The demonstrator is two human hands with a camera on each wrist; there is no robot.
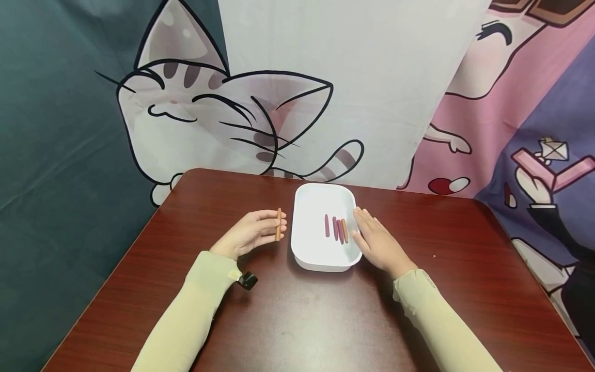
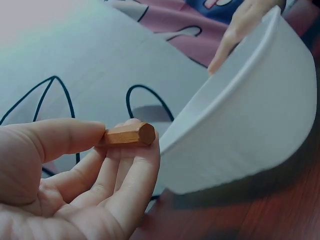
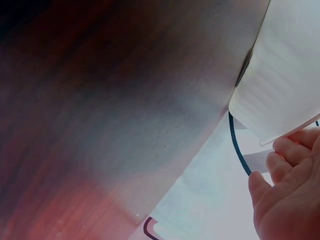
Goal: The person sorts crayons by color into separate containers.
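In the head view my left hand [image 1: 254,231] is just left of a white plastic basin [image 1: 325,262]. It pinches an orange-brown crayon [image 1: 278,225] upright between thumb and fingers. In the left wrist view that crayon [image 2: 127,135] shows a six-sided body and a flat end facing the camera. Several crayons [image 1: 327,226], dark red and orange-brown, lie side by side on the basin's floor. Against the basin's right rim rests my right hand [image 1: 378,243], its fingers fairly straight. The right wrist view catches the fingers [image 3: 280,165] at the rim, partly cut off by the frame.
The basin stands near the far edge of a reddish-brown wooden table [image 1: 302,320]. Behind the table hangs a cloth backdrop [image 1: 395,93] printed with cartoon figures. A small black device [image 1: 247,280] is at the left wrist.
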